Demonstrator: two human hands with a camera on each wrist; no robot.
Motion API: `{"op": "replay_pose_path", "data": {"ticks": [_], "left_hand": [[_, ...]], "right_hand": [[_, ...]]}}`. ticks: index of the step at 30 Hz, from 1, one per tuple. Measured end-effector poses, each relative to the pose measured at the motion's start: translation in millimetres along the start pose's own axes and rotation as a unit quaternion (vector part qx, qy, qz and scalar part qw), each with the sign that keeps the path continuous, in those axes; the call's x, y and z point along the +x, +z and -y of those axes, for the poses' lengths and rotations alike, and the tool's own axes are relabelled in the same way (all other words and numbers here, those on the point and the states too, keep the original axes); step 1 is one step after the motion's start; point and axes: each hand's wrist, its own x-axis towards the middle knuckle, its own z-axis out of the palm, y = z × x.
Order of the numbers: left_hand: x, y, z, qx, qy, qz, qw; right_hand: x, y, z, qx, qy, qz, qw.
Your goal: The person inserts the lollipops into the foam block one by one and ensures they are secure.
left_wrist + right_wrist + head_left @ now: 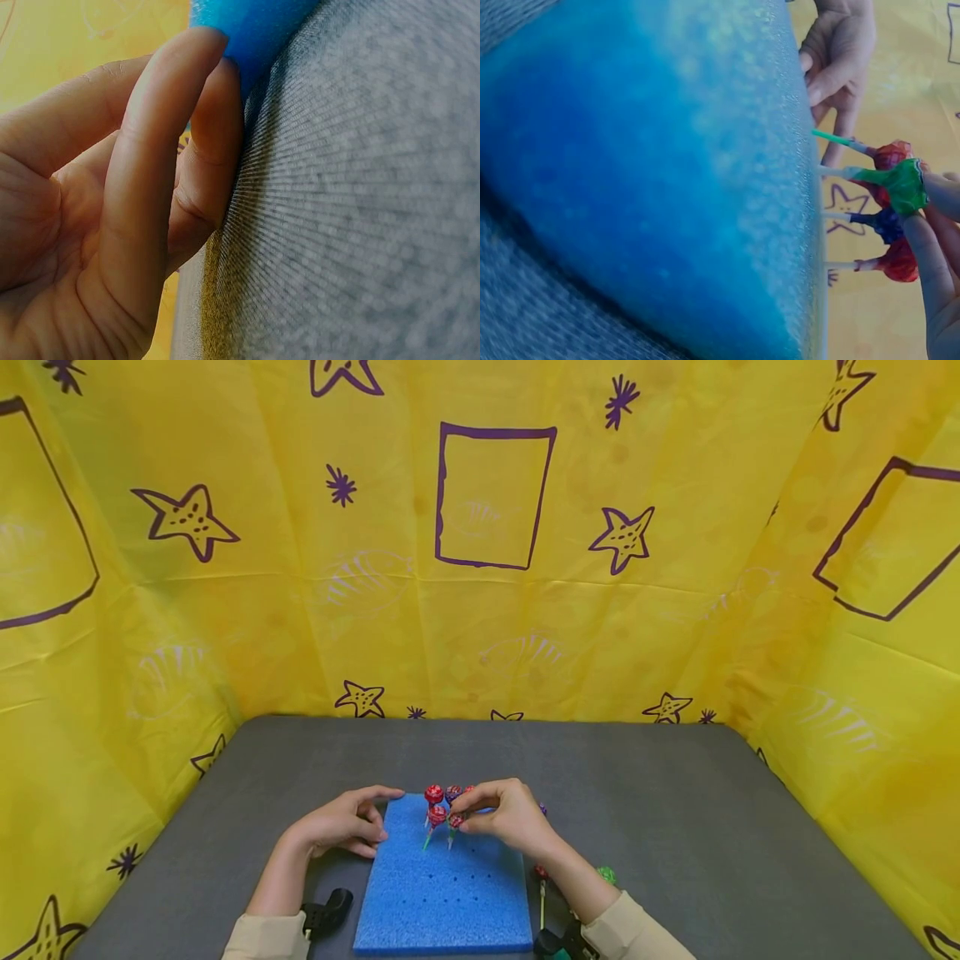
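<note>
A blue foam board [442,927] with rows of small holes lies on the table. My right hand [513,818] pinches the head of a lollipop [907,186], green-wrapped in the right wrist view, between thumb and fingers. Its stick points down at the board's surface. Close around it, several lollipops stand upright in the foam, among them a red one [434,793], another red one [437,815] on a green stick and a purple one [885,223]. My left hand [345,822] rests at the board's left edge, thumb and fingertips against its side.
Right of the board, partly behind my right arm, lie a red lollipop [542,872], a green lollipop [606,875] and a purple lollipop [543,808]. The dark grey table [300,760] is enclosed by yellow curtains [495,635] with starfish drawings.
</note>
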Motion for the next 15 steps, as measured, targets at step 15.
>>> {"op": "replay_pose_path", "data": {"ticks": [15], "left_hand": [[-0.2,-0.2,0.6,-0.002,0.005,0.001,1.0]], "right_hand": [[-1.4,-10.0,3.6,0.01,-0.003,-0.004,1.0]]}}
